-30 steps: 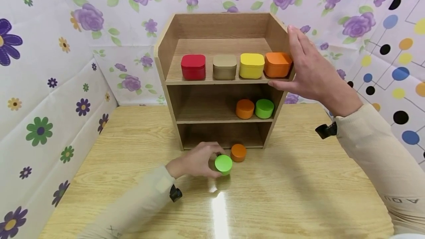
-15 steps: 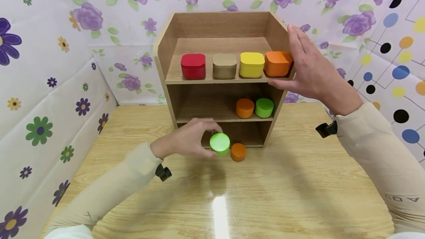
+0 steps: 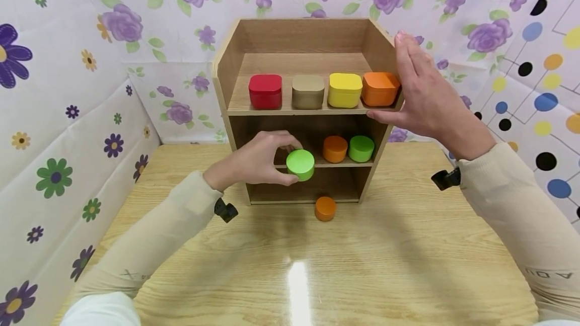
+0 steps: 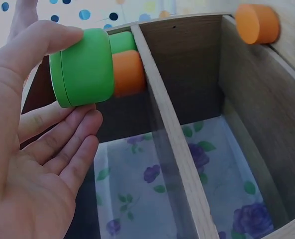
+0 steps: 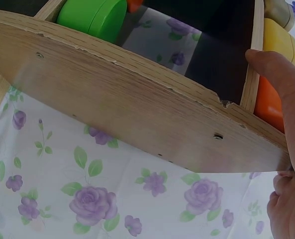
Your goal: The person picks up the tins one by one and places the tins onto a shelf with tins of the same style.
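My left hand [image 3: 256, 159] pinches a round light-green box [image 3: 300, 165] between thumb and fingers, in front of the middle board of a small wooden shelf [image 3: 299, 111]. In the left wrist view, this green box [image 4: 85, 67] hides part of an orange round box [image 4: 129, 73]. My right hand [image 3: 428, 92] holds the shelf's right side panel, its thumb on the front edge of the upper board. Right of the held box, an orange round box [image 3: 335, 149] and another green round box [image 3: 361, 149] stand on the middle level.
Red [image 3: 265, 91], khaki [image 3: 308, 91], yellow [image 3: 345, 90] and orange [image 3: 379, 88] square boxes line the top level. One orange round box [image 3: 325, 209] stands on the wooden table [image 3: 362, 265] before the shelf. Flowered cloth [image 3: 172, 79] hangs behind.
My left hand has raised the green round box from beside the orange one on the table up to the middle level's front edge. The right hand has stayed in place.
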The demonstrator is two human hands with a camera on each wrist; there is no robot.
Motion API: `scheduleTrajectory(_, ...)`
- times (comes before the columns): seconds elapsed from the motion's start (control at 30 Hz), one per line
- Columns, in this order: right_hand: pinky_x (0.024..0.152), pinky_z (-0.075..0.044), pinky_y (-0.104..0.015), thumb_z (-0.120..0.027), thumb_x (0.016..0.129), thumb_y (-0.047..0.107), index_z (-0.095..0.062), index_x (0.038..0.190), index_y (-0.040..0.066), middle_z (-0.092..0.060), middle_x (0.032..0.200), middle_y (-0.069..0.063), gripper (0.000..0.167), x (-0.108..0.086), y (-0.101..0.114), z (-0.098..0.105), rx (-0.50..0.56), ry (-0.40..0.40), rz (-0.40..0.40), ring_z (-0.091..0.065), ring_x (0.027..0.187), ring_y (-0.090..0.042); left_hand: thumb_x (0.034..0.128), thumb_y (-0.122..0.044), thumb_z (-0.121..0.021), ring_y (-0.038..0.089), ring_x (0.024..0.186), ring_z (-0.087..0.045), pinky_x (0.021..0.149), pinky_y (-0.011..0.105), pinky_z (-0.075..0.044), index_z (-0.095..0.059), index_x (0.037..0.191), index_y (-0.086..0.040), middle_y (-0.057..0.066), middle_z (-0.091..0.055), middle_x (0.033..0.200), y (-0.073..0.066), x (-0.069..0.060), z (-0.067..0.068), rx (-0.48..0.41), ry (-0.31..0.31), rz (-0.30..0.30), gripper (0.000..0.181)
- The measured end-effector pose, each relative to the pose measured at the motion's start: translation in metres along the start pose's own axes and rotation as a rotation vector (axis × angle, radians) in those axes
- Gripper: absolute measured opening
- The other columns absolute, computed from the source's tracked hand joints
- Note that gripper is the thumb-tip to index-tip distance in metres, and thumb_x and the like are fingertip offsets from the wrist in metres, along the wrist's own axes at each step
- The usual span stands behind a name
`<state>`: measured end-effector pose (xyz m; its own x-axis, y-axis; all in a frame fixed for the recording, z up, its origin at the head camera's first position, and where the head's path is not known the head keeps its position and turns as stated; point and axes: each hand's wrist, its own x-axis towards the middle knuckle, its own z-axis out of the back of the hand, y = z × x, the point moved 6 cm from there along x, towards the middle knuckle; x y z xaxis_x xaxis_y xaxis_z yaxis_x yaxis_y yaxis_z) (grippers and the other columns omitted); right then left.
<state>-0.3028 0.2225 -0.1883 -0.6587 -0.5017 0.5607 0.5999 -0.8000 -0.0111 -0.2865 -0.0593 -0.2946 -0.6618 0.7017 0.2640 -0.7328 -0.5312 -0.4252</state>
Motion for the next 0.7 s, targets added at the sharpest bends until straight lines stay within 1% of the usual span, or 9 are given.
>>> scheduleTrajectory(0.13, 0.135, -0.013, -0.051, -0.096, 0.076, 0.039, -0.004, 0.168, -0.001, -0.009, 0.176, -0.025, 0.136, 0.000, 0.000, 0.000, -0.011, -0.001, 0.004, -0.015, 0.164, -0.043, 0.0766, -0.031, -0.091, 0.016, 0.102, -0.068, 0.095, 0.035, -0.058, -0.073, 0.117, -0.010, 0.000, -0.072, 0.110, 0.006, 0.004, 0.002, -0.005, -0.023, 0.022, 0.049)
scheduleTrajectory(0.23, 0.135, -0.013, -0.051, -0.096, 0.076, 0.039, -0.003, 0.168, 0.000, -0.008, 0.176, -0.024, 0.136, -0.001, -0.001, 0.000, -0.020, 0.006, -0.002, -0.015, 0.164, -0.043, 0.0766, -0.032, -0.091, 0.017, 0.102, -0.069, 0.094, 0.036, -0.058, -0.073, 0.117, -0.010, 0.001, -0.073, 0.109, 0.011, 0.008, 0.002, -0.011, -0.027, 0.047, 0.049)
scheduleTrajectory(0.33, 0.134, -0.013, -0.052, -0.095, 0.076, 0.040, -0.003, 0.168, 0.000, -0.008, 0.176, -0.024, 0.136, -0.001, 0.000, 0.000, -0.021, 0.009, -0.005, -0.015, 0.164, -0.042, 0.0775, -0.032, -0.090, 0.018, 0.103, -0.069, 0.096, 0.038, -0.058, -0.073, 0.119, -0.010, 0.003, -0.074, 0.110, 0.017, 0.013, 0.002, -0.025, -0.017, 0.083, 0.050)
scheduleTrajectory(0.5, 0.134, -0.014, -0.052, -0.095, 0.077, 0.040, -0.003, 0.168, 0.000, -0.008, 0.176, -0.024, 0.135, -0.001, 0.000, 0.001, -0.018, 0.003, -0.003, -0.015, 0.164, -0.043, 0.0801, -0.036, -0.087, 0.018, 0.106, -0.068, 0.098, 0.038, -0.056, -0.072, 0.121, -0.012, 0.002, -0.075, 0.111, 0.026, 0.026, 0.001, -0.033, 0.014, 0.149, 0.049)
scheduleTrajectory(0.6, 0.134, -0.015, -0.053, -0.095, 0.076, 0.040, -0.004, 0.168, 0.000, -0.009, 0.176, -0.024, 0.136, -0.001, 0.000, 0.001, -0.017, 0.001, -0.005, -0.016, 0.164, -0.043, 0.0816, -0.037, -0.086, 0.018, 0.106, -0.066, 0.096, 0.037, -0.054, -0.072, 0.121, -0.014, 0.001, -0.075, 0.110, 0.032, 0.034, -0.003, -0.039, 0.032, 0.173, 0.047)
scheduleTrajectory(0.7, 0.134, -0.015, -0.053, -0.095, 0.076, 0.040, -0.004, 0.168, 0.000, -0.010, 0.176, -0.025, 0.136, -0.001, 0.000, 0.001, -0.017, -0.001, 0.000, -0.016, 0.164, -0.043, 0.0826, -0.036, -0.086, 0.019, 0.107, -0.065, 0.096, 0.037, -0.054, -0.072, 0.121, -0.013, 0.003, -0.074, 0.111, 0.037, 0.040, -0.007, -0.064, 0.048, 0.187, 0.047)
